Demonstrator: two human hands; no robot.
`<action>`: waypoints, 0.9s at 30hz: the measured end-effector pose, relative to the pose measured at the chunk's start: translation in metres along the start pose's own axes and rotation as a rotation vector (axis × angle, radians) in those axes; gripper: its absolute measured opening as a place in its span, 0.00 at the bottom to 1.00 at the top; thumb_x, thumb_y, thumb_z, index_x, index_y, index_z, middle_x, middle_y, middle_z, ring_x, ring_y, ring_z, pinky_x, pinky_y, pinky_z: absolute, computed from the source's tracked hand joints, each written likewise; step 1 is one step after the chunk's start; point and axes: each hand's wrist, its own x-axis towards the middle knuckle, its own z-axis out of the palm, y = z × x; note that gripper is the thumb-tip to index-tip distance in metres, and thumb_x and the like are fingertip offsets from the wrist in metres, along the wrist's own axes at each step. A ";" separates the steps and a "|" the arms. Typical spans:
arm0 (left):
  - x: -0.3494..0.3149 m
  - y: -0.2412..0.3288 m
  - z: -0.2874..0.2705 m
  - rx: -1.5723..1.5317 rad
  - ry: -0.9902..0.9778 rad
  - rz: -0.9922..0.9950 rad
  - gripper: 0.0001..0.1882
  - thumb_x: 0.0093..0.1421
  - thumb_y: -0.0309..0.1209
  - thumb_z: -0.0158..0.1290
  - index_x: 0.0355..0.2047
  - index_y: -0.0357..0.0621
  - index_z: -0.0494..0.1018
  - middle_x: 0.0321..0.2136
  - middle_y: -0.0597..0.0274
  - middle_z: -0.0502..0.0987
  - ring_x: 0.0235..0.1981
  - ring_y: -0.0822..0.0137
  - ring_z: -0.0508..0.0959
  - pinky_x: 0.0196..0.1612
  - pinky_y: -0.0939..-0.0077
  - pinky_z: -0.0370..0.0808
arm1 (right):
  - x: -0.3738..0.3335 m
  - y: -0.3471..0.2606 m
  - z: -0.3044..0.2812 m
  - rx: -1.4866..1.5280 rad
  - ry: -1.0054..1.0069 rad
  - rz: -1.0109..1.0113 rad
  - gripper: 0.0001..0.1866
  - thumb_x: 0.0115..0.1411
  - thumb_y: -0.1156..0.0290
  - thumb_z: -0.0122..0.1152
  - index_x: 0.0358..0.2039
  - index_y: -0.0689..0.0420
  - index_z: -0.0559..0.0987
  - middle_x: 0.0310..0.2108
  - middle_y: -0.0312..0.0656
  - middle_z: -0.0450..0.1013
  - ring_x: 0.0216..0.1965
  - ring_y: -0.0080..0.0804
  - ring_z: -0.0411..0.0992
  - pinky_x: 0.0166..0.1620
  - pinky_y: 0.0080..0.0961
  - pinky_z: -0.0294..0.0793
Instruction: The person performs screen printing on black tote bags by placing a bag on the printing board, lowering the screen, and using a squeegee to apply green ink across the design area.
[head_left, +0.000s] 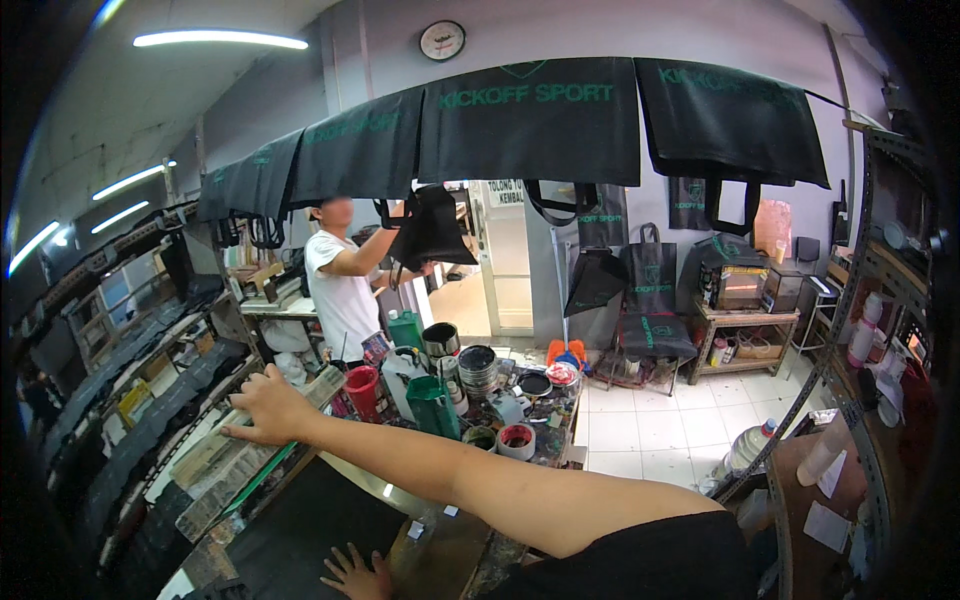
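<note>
My right arm, in a black sleeve, stretches across the view to the left. At its end my right hand (268, 405) has bent fingers at the upper edge of a worn, pale wooden frame (215, 465) with a green strip; it appears to grip that edge, though the fingertips are partly hidden. Low in the view, my left hand (357, 573) lies with fingers spread on a flat black bag panel (300, 535). Small white pieces (416, 530) lie beside the panel.
Beyond my arm stand a red cup (362, 393), a green jug (432, 407), paint cans (478, 370) and tape rolls (517, 441). Black bags (530, 125) hang on a line overhead. A co-worker (340, 285) in white holds a black bag. Metal shelving (870, 330) stands right.
</note>
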 end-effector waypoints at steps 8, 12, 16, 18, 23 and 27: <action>-0.007 0.017 -0.037 -0.121 -0.158 -0.120 0.37 0.74 0.57 0.42 0.76 0.53 0.62 0.79 0.49 0.53 0.80 0.41 0.45 0.75 0.25 0.29 | 0.004 -0.010 -0.024 0.021 -0.262 0.095 0.36 0.68 0.33 0.51 0.49 0.56 0.85 0.43 0.52 0.80 0.52 0.50 0.76 0.66 0.53 0.59; -0.005 0.020 -0.035 -0.120 -0.153 -0.106 0.37 0.73 0.57 0.43 0.75 0.52 0.63 0.78 0.49 0.54 0.80 0.41 0.45 0.75 0.25 0.29 | -0.002 -0.002 -0.014 0.003 -0.119 0.039 0.34 0.67 0.34 0.53 0.39 0.57 0.84 0.36 0.50 0.77 0.46 0.48 0.75 0.59 0.49 0.62; -0.004 0.024 -0.035 -0.115 -0.161 -0.118 0.37 0.73 0.58 0.43 0.75 0.51 0.64 0.78 0.49 0.54 0.80 0.41 0.45 0.75 0.25 0.30 | -0.008 0.005 -0.001 0.003 -0.016 0.007 0.33 0.67 0.35 0.55 0.34 0.57 0.84 0.33 0.49 0.76 0.44 0.49 0.74 0.57 0.49 0.63; -0.005 0.022 -0.035 -0.113 -0.158 -0.117 0.37 0.73 0.58 0.43 0.75 0.51 0.64 0.78 0.49 0.53 0.80 0.41 0.45 0.75 0.25 0.30 | -0.009 0.005 0.000 0.014 0.006 -0.001 0.33 0.67 0.35 0.55 0.34 0.57 0.84 0.33 0.49 0.76 0.44 0.48 0.74 0.57 0.50 0.63; -0.003 0.019 -0.037 -0.120 -0.141 -0.107 0.38 0.72 0.58 0.44 0.75 0.52 0.64 0.78 0.48 0.53 0.80 0.41 0.46 0.75 0.25 0.31 | -0.005 0.001 -0.002 0.036 -0.005 0.006 0.34 0.67 0.34 0.53 0.35 0.57 0.84 0.34 0.50 0.77 0.44 0.49 0.75 0.59 0.51 0.63; 0.001 0.007 -0.015 -0.124 -0.090 -0.073 0.38 0.71 0.59 0.45 0.74 0.51 0.66 0.78 0.47 0.54 0.79 0.38 0.48 0.75 0.24 0.32 | -0.004 0.002 -0.005 0.035 -0.103 0.029 0.37 0.68 0.32 0.52 0.38 0.58 0.85 0.35 0.51 0.77 0.45 0.50 0.75 0.61 0.55 0.62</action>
